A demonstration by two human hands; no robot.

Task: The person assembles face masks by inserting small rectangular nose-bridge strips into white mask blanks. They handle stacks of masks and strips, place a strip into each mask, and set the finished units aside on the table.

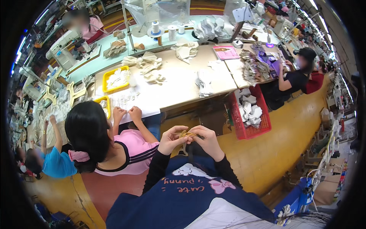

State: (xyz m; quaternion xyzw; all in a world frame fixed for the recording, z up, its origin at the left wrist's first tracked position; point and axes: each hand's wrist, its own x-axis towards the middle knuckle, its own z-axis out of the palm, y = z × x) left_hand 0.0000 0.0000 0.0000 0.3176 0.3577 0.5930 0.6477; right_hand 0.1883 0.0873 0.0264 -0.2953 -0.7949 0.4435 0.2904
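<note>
Close in front of my body, both hands come together on a small yellow-brown bundle of thin, cord-like strips (187, 134). My left hand (171, 140) pinches its left side, fingers curled in. From the other side my right hand (206, 141) closes on it with thumb and fingertips. The two sets of fingertips nearly meet and cover part of the bundle, so its exact kind is unclear. A pale strip (185, 149) hangs below the fingers over my dark blue apron (179, 181).
Beyond my hands runs a long worktable (171, 87) with cloth pieces (204, 84), a yellow tray (116, 79) and a pink booklet (225, 52). A red basket (249, 131) of white pieces stands right. A person in pink (129, 149) works close at left; another (297, 76) sits far right.
</note>
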